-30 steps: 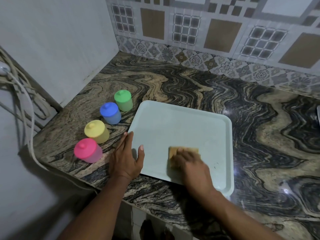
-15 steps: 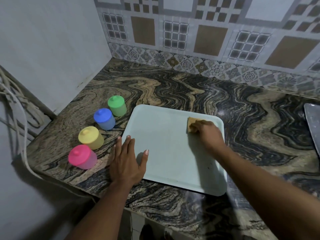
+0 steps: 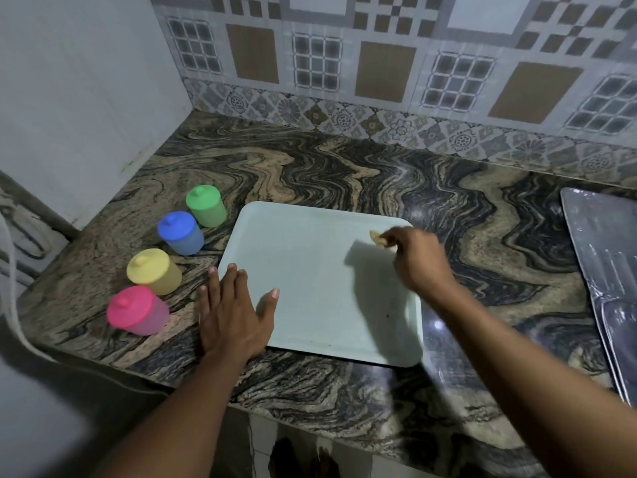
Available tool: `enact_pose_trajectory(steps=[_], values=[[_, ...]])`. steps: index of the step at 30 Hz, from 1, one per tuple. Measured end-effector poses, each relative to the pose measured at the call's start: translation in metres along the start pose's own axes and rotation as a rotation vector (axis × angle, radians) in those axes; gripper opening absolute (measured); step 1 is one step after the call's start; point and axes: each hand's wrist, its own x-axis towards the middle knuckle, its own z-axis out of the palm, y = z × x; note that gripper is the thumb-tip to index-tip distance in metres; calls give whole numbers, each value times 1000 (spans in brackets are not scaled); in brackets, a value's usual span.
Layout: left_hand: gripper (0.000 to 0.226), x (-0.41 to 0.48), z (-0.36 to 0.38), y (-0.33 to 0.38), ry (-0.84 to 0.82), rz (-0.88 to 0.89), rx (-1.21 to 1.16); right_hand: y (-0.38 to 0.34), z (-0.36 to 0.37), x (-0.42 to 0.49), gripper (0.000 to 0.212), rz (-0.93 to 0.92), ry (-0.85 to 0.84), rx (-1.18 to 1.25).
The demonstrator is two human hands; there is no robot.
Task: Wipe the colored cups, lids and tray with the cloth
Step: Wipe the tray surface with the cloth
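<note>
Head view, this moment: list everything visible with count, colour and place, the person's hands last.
tray: 1, pale blue-green, centre of counter
green cup: 1, green, lid on, left of tray, farthest in the row
blue cup: 1, blue, lid on, next nearer
yellow cup: 1, yellow, lid on, next nearer
pink cup: 1, pink, lid on, nearest counter edge
cloth: 1, tan, over tray's far right corner
counter: 1, swirled black and tan
tiled backsplash: 1, grey and brown, behind counter
metal sheet: 1, grey, counter's right edge
cable: 1, pale, far left
left hand: 1, flat across tray's near left edge
right hand: 1, pinches cloth
</note>
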Motion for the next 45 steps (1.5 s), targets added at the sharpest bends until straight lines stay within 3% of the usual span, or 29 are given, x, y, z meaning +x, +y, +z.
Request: enact_pose_trajectory(steps=[3, 6, 10, 12, 15, 17, 19, 21, 24, 26, 32, 35, 38, 41, 45], values=[[89, -2, 1, -1, 8, 0, 2, 0, 13, 9, 34, -36, -259, -320], [87, -1, 2, 0, 18, -6, -8, -14, 28, -43, 36, -115, -226, -462], [86, -1, 2, 1, 24, -14, -16, -39, 36, -130, 36, -135, -142, -404], [86, -1, 2, 1, 21, -15, -24, -44, 36, -150, 36, -184, -219, -306], [84, -3, 1, 3, 21, -10, -8, -38, 19, -123, 29, -217, -371, 37], [80, -3, 0, 2, 26, -11, -5, -43, 13, -86, 24, -188, -293, 183], [75, -3, 0, 2, 33, -8, -4, -60, 26, -58, 32, -208, -252, 206], [69, -3, 1, 1, 43, -9, -4, -78, 52, -55, 29, -312, -334, 153], [63, -3, 2, 1, 49, -15, -19, -84, 82, -93, 29, -485, -309, -57], [62, -3, 3, 0, 53, -13, -26, -75, 80, -120, 34, -507, -275, -53], [60, -6, 1, -1, 55, 11, -32, -24, 44, -146, 47, -420, -327, -119], [59, -7, 1, 0, 49, 1, -40, -1, 18, -141, 42, -302, -379, -178], [60, -6, 1, 1, 49, -7, -27, 7, 6, -108, 24, -122, -196, -141], [61, -6, 3, 0, 37, -3, -5, -10, 23, -66, 32, -31, 8, -62], [62, -5, 2, 1, 26, -2, -1, -51, 65, -90, 26, -72, -54, -120]])
